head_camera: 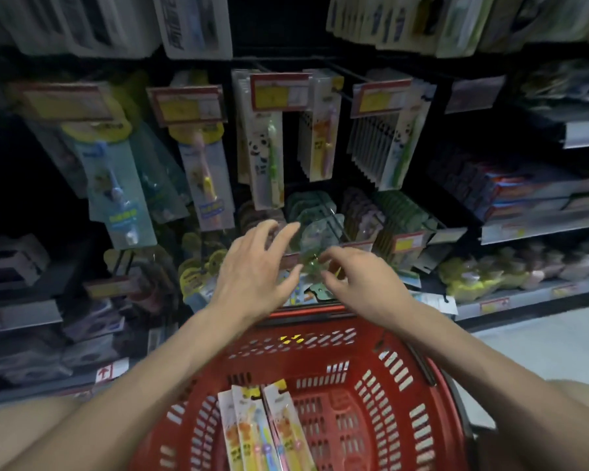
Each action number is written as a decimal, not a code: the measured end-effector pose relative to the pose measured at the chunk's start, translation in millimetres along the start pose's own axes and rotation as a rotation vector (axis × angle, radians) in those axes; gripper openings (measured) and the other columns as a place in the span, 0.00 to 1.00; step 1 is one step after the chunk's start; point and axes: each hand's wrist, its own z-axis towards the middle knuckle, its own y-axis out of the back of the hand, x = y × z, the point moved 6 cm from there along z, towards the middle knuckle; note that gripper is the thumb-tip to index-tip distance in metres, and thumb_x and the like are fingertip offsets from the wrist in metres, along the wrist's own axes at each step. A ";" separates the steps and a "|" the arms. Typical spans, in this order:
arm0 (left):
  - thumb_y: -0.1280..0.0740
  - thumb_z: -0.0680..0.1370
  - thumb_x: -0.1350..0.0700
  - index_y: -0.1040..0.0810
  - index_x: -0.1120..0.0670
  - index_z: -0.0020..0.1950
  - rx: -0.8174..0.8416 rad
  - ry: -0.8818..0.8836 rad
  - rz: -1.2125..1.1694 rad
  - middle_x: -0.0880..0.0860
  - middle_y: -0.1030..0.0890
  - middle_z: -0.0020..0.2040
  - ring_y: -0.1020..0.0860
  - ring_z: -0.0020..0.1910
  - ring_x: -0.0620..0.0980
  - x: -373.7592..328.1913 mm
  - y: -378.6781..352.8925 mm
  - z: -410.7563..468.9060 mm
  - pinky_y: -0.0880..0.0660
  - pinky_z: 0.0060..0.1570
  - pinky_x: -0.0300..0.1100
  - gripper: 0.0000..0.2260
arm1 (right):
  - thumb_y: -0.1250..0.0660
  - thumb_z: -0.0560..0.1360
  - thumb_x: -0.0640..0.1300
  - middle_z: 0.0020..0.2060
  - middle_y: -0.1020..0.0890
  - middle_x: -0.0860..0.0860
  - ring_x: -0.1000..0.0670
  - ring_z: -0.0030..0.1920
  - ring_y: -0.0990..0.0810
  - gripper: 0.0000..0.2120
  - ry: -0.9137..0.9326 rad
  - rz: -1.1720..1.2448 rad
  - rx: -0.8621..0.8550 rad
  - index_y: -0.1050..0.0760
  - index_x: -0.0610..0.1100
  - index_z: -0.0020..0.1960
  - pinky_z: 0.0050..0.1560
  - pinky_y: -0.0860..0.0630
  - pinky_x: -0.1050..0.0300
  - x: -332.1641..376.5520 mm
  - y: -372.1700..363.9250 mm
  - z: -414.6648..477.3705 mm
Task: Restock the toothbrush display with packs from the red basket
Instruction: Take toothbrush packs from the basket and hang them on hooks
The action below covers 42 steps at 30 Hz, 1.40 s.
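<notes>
The red basket sits right in front of me, below the display. Three long toothbrush packs with yellow and orange print lie in its left part. Both my hands reach over the basket's far rim to the lower pegs. A clear green pack hangs blurred at the front of a peg row. My right hand pinches that pack's lower edge between thumb and forefinger. My left hand hovers just left of it with fingers spread, holding nothing. Above hang panda-print packs and other toothbrush packs.
Peg hooks with red-and-yellow price tags stick out toward me at several heights. To the right, shelves carry boxed toothpaste and yellow bagged goods. Dark shelves with boxes run to the left. Pale floor shows at the right.
</notes>
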 end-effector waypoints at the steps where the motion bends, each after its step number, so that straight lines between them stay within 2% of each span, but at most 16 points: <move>1: 0.32 0.78 0.43 0.32 0.50 0.77 -0.013 0.004 -0.020 0.55 0.26 0.66 0.23 0.62 0.57 -0.8 2.1 7.5 0.23 0.57 0.53 0.29 | 0.36 0.80 0.52 0.52 0.16 0.50 0.45 0.53 0.17 0.12 -0.011 0.000 -0.031 0.24 0.50 0.62 0.51 0.20 0.45 -0.7 3.8 6.8; 6: 0.33 0.80 0.44 0.34 0.46 0.78 -0.030 0.111 -0.184 0.49 0.28 0.67 0.21 0.59 0.54 1.2 4.6 32.7 0.22 0.50 0.50 0.28 | 0.34 0.80 0.50 0.51 0.16 0.52 0.48 0.51 0.17 0.13 -0.082 0.078 -0.177 0.22 0.50 0.63 0.52 0.19 0.48 -3.4 20.8 38.1; 10: 0.35 0.82 0.44 0.36 0.42 0.78 -0.041 0.193 -0.364 0.46 0.28 0.68 0.21 0.59 0.51 0.0 7.4 47.4 0.21 0.49 0.50 0.25 | 0.31 0.79 0.54 0.52 0.14 0.51 0.50 0.53 0.16 0.15 -0.251 0.185 -0.350 0.20 0.48 0.62 0.55 0.19 0.52 -21.9 38.5 77.2; 13: 0.35 0.82 0.46 0.35 0.39 0.76 -0.066 0.242 -0.463 0.44 0.25 0.65 0.21 0.57 0.50 7.0 12.0 57.8 0.21 0.51 0.51 0.22 | 0.30 0.76 0.60 0.54 0.15 0.47 0.45 0.53 0.16 0.22 -0.378 0.220 -0.470 0.21 0.47 0.63 0.52 0.18 0.48 -36.6 52.4 135.5; 15: 0.36 0.83 0.46 0.34 0.38 0.75 -0.061 0.265 -0.506 0.43 0.24 0.64 0.21 0.56 0.48 9.8 15.0 64.2 0.21 0.52 0.51 0.21 | 0.31 0.76 0.63 0.60 0.18 0.45 0.41 0.58 0.18 0.27 -0.453 0.213 -0.498 0.25 0.46 0.67 0.54 0.19 0.46 -42.5 60.9 172.7; 17: 0.36 0.83 0.46 0.34 0.37 0.75 -0.070 0.250 -0.479 0.43 0.24 0.62 0.21 0.52 0.47 11.7 20.1 68.8 0.20 0.49 0.51 0.20 | 0.31 0.74 0.67 0.66 0.23 0.43 0.38 0.63 0.20 0.36 -0.501 0.226 -0.515 0.30 0.45 0.73 0.57 0.21 0.44 -45.9 63.8 202.5; 19: 0.37 0.84 0.46 0.34 0.37 0.75 -0.074 0.228 -0.434 0.43 0.23 0.60 0.20 0.48 0.47 13.1 22.8 71.3 0.20 0.45 0.51 0.20 | 0.31 0.71 0.71 0.67 0.25 0.42 0.36 0.65 0.22 0.42 -0.535 0.279 -0.541 0.33 0.44 0.74 0.59 0.22 0.43 -47.9 62.4 218.8; 22: 0.37 0.84 0.46 0.35 0.36 0.74 -0.038 0.232 -0.448 0.43 0.24 0.53 0.21 0.45 0.47 20.6 19.7 73.4 0.21 0.43 0.50 0.19 | 0.31 0.71 0.72 0.66 0.26 0.42 0.36 0.65 0.24 0.38 -0.544 0.272 -0.511 0.32 0.45 0.68 0.57 0.25 0.43 -48.4 57.5 231.6; 26: 0.37 0.84 0.47 0.33 0.37 0.74 -0.027 0.223 -0.452 0.42 0.24 0.52 0.21 0.44 0.46 27.2 20.3 77.3 0.21 0.45 0.51 0.19 | 0.31 0.76 0.63 0.65 0.24 0.42 0.35 0.63 0.21 0.29 -0.540 0.243 -0.547 0.32 0.44 0.67 0.56 0.24 0.43 -49.3 55.1 236.0; 31: 0.37 0.84 0.47 0.31 0.38 0.73 -0.033 0.257 -0.480 0.42 0.23 0.52 0.20 0.42 0.46 28.2 20.4 83.6 0.20 0.44 0.50 0.18 | 0.34 0.79 0.61 0.66 0.23 0.41 0.35 0.61 0.20 0.32 -0.526 0.237 -0.563 0.36 0.44 0.75 0.57 0.23 0.43 -49.7 53.7 227.4; 35: 0.37 0.84 0.48 0.29 0.39 0.73 -0.043 0.258 -0.467 0.42 0.23 0.56 0.19 0.44 0.47 26.9 23.3 81.8 0.20 0.46 0.51 0.17 | 0.34 0.78 0.60 0.57 0.18 0.42 0.35 0.56 0.17 0.29 -0.525 0.212 -0.570 0.35 0.46 0.72 0.55 0.21 0.43 -52.8 59.4 212.9; 38: 0.37 0.84 0.48 0.30 0.39 0.72 -0.049 0.244 -0.429 0.43 0.22 0.57 0.19 0.45 0.48 26.9 23.8 80.0 0.20 0.46 0.51 0.17 | 0.35 0.77 0.62 0.59 0.19 0.41 0.34 0.58 0.18 0.32 -0.539 0.168 -0.540 0.36 0.46 0.74 0.56 0.22 0.43 -53.8 64.0 200.7; 42: 0.37 0.84 0.47 0.31 0.39 0.73 -0.053 0.221 -0.395 0.44 0.22 0.56 0.19 0.47 0.50 23.4 23.1 76.1 0.20 0.44 0.50 0.18 | 0.35 0.76 0.62 0.59 0.20 0.44 0.37 0.58 0.19 0.26 -0.504 0.162 -0.549 0.31 0.48 0.68 0.56 0.21 0.43 -47.7 66.7 172.5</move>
